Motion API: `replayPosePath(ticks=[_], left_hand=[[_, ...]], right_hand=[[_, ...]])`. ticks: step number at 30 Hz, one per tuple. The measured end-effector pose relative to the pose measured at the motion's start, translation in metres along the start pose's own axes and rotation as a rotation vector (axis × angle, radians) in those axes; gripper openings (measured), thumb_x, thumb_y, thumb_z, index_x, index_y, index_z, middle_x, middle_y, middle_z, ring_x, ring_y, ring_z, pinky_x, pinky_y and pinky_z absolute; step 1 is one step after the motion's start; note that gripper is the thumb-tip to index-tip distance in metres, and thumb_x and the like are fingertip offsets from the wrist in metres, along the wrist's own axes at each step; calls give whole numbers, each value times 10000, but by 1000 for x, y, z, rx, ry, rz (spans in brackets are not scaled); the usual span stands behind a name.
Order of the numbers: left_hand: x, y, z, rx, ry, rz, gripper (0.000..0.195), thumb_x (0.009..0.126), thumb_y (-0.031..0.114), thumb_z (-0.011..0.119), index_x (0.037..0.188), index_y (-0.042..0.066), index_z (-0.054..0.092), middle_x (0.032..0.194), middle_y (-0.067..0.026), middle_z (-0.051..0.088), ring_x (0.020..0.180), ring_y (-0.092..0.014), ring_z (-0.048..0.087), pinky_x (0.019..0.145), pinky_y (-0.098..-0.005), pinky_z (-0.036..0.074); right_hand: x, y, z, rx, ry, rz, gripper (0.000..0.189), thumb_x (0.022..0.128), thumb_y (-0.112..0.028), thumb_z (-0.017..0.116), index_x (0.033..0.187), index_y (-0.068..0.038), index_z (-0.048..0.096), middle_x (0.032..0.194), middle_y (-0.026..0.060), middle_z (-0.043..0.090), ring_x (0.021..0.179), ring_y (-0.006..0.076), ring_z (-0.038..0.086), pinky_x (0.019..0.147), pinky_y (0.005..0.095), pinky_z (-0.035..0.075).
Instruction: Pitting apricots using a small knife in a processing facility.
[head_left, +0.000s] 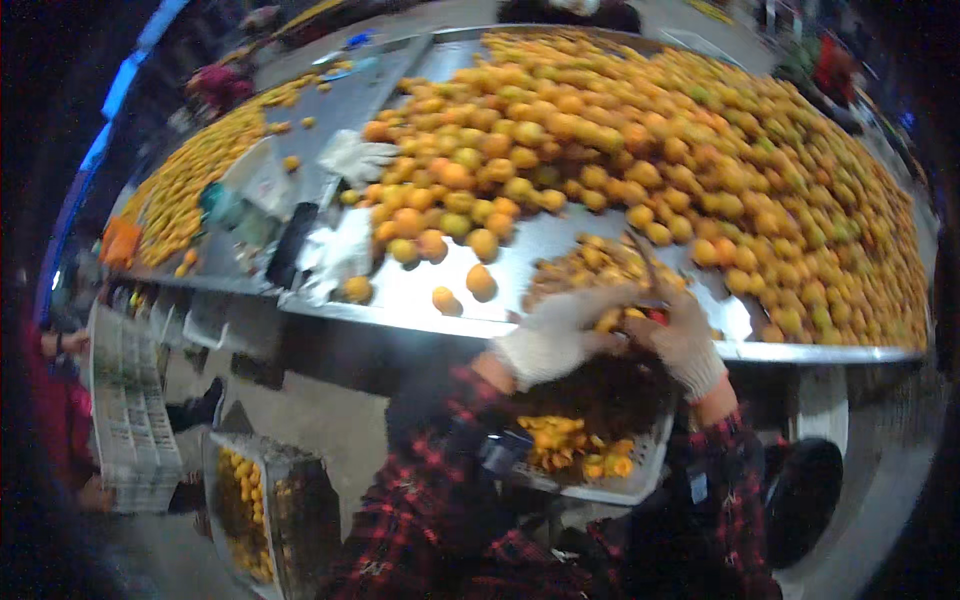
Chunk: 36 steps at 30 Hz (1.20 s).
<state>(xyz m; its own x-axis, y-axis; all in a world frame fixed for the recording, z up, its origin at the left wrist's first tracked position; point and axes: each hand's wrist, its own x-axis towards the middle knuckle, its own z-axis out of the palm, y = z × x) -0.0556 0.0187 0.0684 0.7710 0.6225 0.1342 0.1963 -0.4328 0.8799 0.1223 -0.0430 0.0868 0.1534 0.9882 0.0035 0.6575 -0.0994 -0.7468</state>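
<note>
My left hand (555, 337), in a white knit glove, reaches over the table's front edge with its fingers around a yellow-orange piece of apricot (609, 321). Close beside it, my right hand (681, 341), also gloved, grips a thin dark hand tool (643, 259) with a red part showing at the fingers; blur hides its exact kind. Just beyond both hands lies a heap of small brownish-yellow pieces (574, 270), possibly apricot pits. Beneath the hands, a white plastic crate (645, 484) contains opened apricot halves (577, 446).
Whole apricots (600, 135) cover much of the metal table (405, 289). An empty white glove (356, 157) and a black object (292, 244) lie to the left. At far left, a person holds a pale crate (131, 420). A fruit-filled crate (244, 510) stands on the floor.
</note>
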Motion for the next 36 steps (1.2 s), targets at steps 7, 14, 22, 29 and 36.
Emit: replayPosePath(ticks=[7,14,22,29,36], left_hand=[[7,18,8,-416,143,-186,492,801,71,590,1279,-7,507,1265,-106,546,1147,-180,522,999,-298,395],[10,8,16,-827,324,-149,402,887,160,556,1254,-1,521,1186,-92,573,1064,-165,571,888,-286,488],[10,20,9,-315,181,121,452,880,137,570,1304,-1,495,1221,-80,580,1157,-181,515,1002,-319,387],[3,0,15,-700,39,-79,462,881,153,601,1312,22,501,1282,-82,554,1192,-163,484,1035,-304,347],[-2,14,2,-682,-67,0,473,877,179,628,1304,17,508,1265,-101,571,1190,-175,491,1042,-310,345]], right_hand=[[-21,34,-15,422,56,-325,349,742,-324,702,970,-69,633,826,119,622,711,302,608,662,390,493],[-19,26,-26,538,-140,-282,276,791,-96,624,1051,-13,584,861,49,641,635,123,591,568,221,468],[-12,42,-8,-27,58,-399,243,841,-165,571,1043,-37,611,960,73,644,830,186,608,684,285,478],[-18,22,26,513,41,-210,483,788,-401,584,1099,-32,559,991,133,628,834,295,619,692,354,507],[-29,-2,19,1345,-169,120,478,907,-402,531,1188,-16,511,1029,108,614,813,221,622,622,294,539]])
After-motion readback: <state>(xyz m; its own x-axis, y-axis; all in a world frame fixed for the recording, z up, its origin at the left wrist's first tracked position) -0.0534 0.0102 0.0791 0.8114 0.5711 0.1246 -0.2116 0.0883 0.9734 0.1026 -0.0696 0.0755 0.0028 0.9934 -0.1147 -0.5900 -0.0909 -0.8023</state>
